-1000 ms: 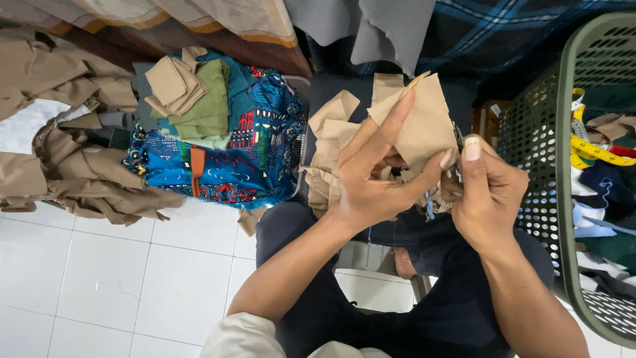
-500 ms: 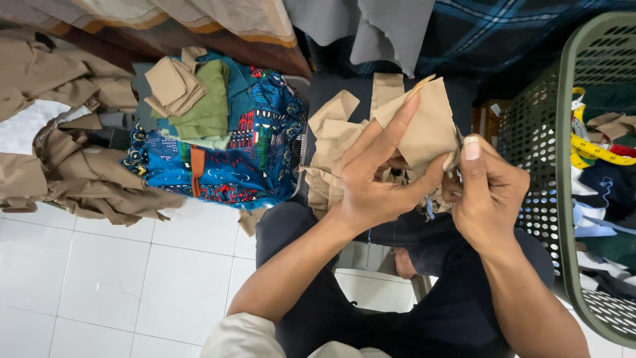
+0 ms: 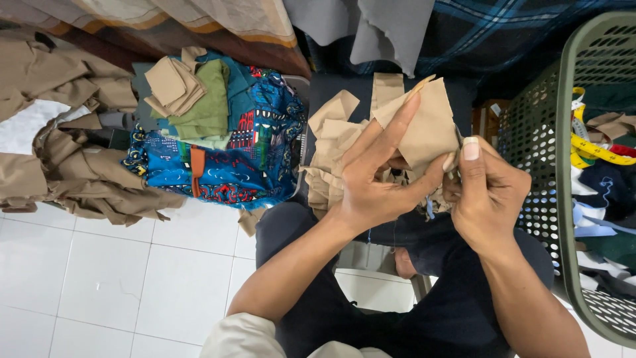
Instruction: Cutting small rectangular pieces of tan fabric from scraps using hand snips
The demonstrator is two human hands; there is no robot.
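Tan cloth pieces (image 3: 424,129) sit pinched between both hands over the person's lap. The left hand (image 3: 381,179) grips a tan piece with thumb below and long fingers laid flat across its face; the right hand (image 3: 487,195) closes narrowly on the edge next to it, thumb pressed up, with what may be a small metal tool between the fingers, though I cannot tell for sure. A thin blue thread (image 3: 429,209) hangs below the grip.

Judging by how things lie, the work is partway through: a loose heap of more tan pieces (image 3: 331,149) rests on the dark lap just beside the left hand, while a neater folded stack of tan and green pieces (image 3: 189,93) lies well apart on a blue patterned cloth (image 3: 225,159). Which heap is finished I cannot say.

As for containers, a green plastic basket (image 3: 563,172) with perforated walls stands at the right, near the right hand. It holds mixed scraps of dark, white and tan fabric and a yellow measuring tape (image 3: 593,149). Larger tan garments (image 3: 73,172) lie crumpled on the white tiled floor (image 3: 132,285) at the left.
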